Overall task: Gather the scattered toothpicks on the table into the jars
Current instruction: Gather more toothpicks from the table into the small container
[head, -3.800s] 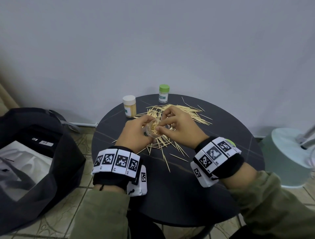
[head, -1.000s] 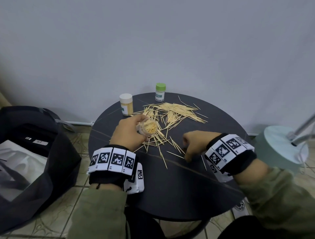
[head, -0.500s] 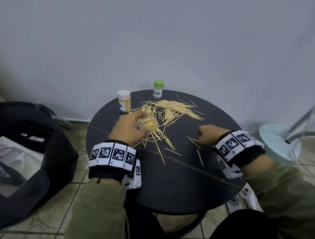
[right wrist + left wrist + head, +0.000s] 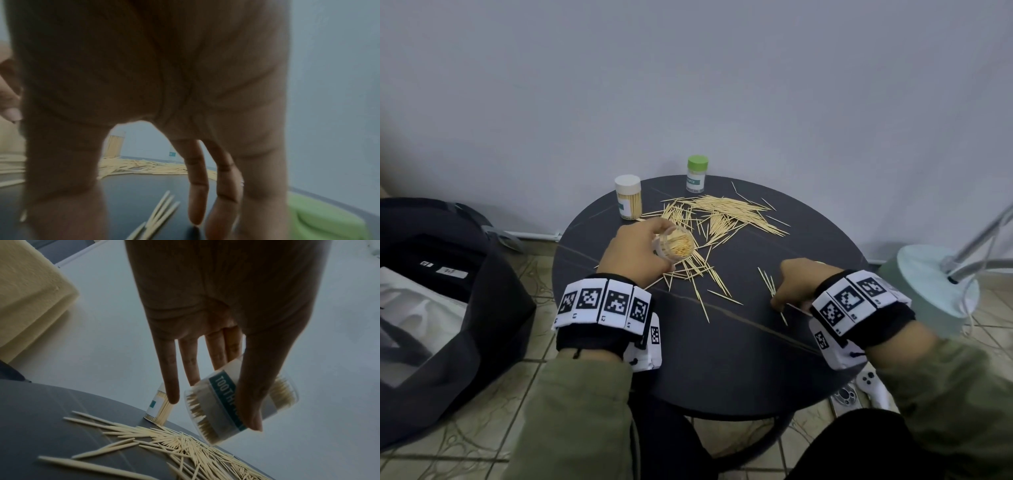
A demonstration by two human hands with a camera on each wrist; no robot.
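A: At the near right edge of the table, your right hand has left the jar and come down on a little cluster of strays. 1 second ago it sat nearer the middle; about 4 seconds ago it was feeding sticks into the jar's mouth.

B: Are your fingers closed on anything?

A: In the right wrist view they point down at the tabletop, thumb apart from the rest, with about 3 sticks lying flat between. I cannot tell whether you have pinched any; none looks lifted. A green lid lies just beside that hand.

B: And your left hand?

A: Clamped on the open jar, thumb across the label, 2 or 3 fingers behind, little finger straight and free. It stays above the pile, tilted toward you and packed nearly full.

B: So what does the shift mean?

A: I judge you are clearing outliers first. The big pile beyond the jar is barely touched, so most of the job remains. Farthest back stand 2 capped jars, the white-lidded one full, the green-lidded one looking empty.
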